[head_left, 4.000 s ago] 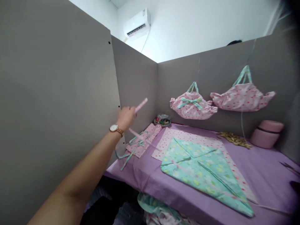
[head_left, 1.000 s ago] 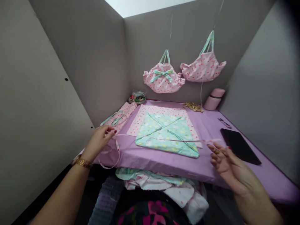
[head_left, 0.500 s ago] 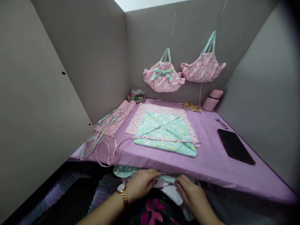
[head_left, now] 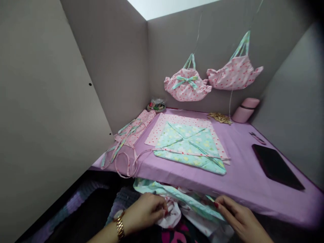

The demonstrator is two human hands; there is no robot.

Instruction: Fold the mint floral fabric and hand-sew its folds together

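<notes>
Mint-green floral fabric lies across my lap below the table edge, with pink dotted and white cloth under it. My left hand, wearing a gold watch, is closed on the bunched pink-and-white part of this fabric. At the right end of the mint-green piece, my right hand is closed in a pinch. A small pale-green tip sticks out beside its fingertips; whether it is cloth or something else, I cannot tell. Part of the fabric is hidden behind my left fingers.
On the purple-covered table lie a mint floral square over pink dotted cloth, pink pieces with ties, a black phone-like slab and small snips. Behind stand a pink flask and a basket. Two pink pouches hang above.
My hands have moved apart, the right one outward to the right. The mint-green fabric now stretches out between them. The whole view has shifted, so the table items appear farther right.
</notes>
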